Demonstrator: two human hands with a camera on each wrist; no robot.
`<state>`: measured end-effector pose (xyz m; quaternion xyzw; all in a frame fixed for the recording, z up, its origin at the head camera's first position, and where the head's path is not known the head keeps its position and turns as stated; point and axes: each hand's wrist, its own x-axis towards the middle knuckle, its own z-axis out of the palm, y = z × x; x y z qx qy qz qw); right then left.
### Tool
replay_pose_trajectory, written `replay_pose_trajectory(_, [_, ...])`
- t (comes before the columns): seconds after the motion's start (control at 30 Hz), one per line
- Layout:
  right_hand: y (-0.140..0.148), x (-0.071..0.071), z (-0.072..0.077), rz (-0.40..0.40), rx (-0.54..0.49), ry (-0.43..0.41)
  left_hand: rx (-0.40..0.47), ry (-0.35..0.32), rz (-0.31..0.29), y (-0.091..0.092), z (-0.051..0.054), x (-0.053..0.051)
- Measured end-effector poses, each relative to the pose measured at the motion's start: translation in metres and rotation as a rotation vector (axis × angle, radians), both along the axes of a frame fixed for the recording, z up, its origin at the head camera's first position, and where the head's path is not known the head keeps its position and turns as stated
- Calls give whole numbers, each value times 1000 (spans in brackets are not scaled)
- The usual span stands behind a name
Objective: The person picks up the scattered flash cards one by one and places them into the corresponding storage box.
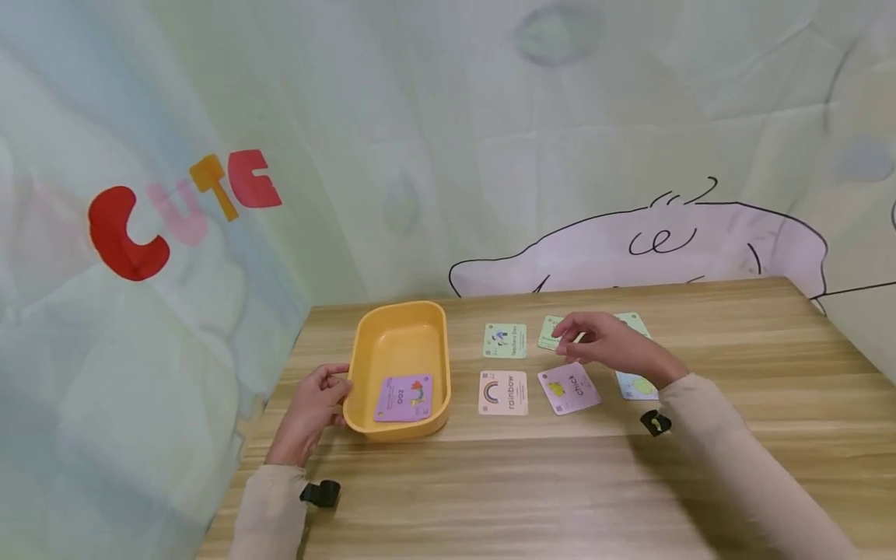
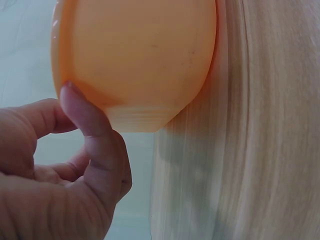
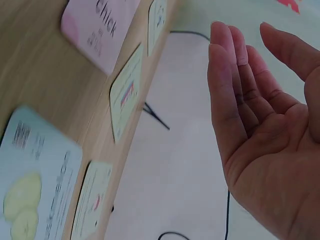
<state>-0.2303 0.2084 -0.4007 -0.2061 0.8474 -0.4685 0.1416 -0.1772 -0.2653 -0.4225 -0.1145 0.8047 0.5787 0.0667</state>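
Note:
My left hand [image 1: 315, 404] pinches the left rim of a yellow plastic tray [image 1: 447, 358], its thumb and fingers at the edge in the left wrist view. A purple "zoo" card [image 1: 404, 398] lies inside the tray's near end. Over the cards on the right hovers my right hand [image 1: 605, 342], fingers loosely bent and nothing held, as the right wrist view confirms. Below its fingertips are a purple "chick" card [image 1: 570, 389] and a green card [image 1: 549, 332]. Partly behind that hand and wrist are another green card [image 1: 635, 322] and a pale blue card [image 1: 632, 387].
Between tray and right hand lie a green "Teachers Day" card [image 1: 505, 341] and a pink "rainbow" card [image 1: 502, 393]. All rest on a wood-grain table [image 1: 490, 490]. A printed fabric backdrop [image 1: 420, 155] rises along its back and left edges.

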Motion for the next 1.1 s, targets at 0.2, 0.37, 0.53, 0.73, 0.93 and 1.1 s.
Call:
replay_pose_trajectory(0.2, [25, -3, 7, -29, 55, 18, 1, 7, -4, -1, 4, -3])
replay_pose_trajectory(0.37, [41, -2, 7, -43, 125, 48, 10, 6, 0, 0, 5, -3])
replay_pose_trajectory(0.53, [55, 3, 3, -60, 233, 92, 10, -2, 10, 2, 4, -2])
replay_pose_trajectory(0.73, [74, 9, -2, -101, 340, 67, 10, -5, 13, 1, 1, -1])
replay_pose_trajectory(0.93, [90, 11, -4, -98, 373, 52, 5, -6, 13, 1, 0, -1])
replay_pose_trajectory(1.1, [98, 11, -9, -102, 396, 30, -7, -10, 17, 1, -1, -1])
